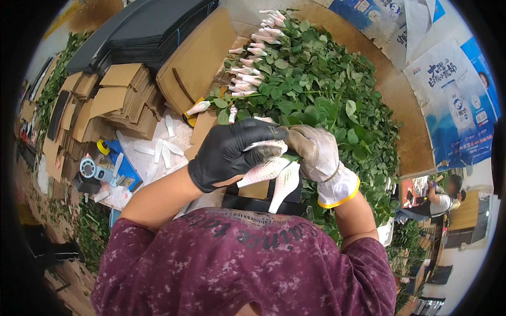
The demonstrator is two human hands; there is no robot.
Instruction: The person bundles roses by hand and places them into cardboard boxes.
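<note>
My left hand [241, 152], in a black glove, is closed on a flower bud in a white foam net sleeve [265, 145]. Touching it at the fingertips, my right hand [316, 152], in a pale work glove with a yellow-edged cuff, grips green stems near the bud heads; its fingers partly hide them. Two more netted buds [285, 185] hang below the hands, over a dark box or tray [233, 200]. Beyond the hands lies a large heap of leafy rose stems [332, 87], with netted heads [247, 79] lined up along its left side.
Folded cardboard pieces [126, 98] are stacked at the left, near black sheets [150, 39]. Loose white net sleeves [162, 152], a small fan [93, 170] and a blue tool [124, 166] lie on the bench. Another person [440, 199] is at the far right.
</note>
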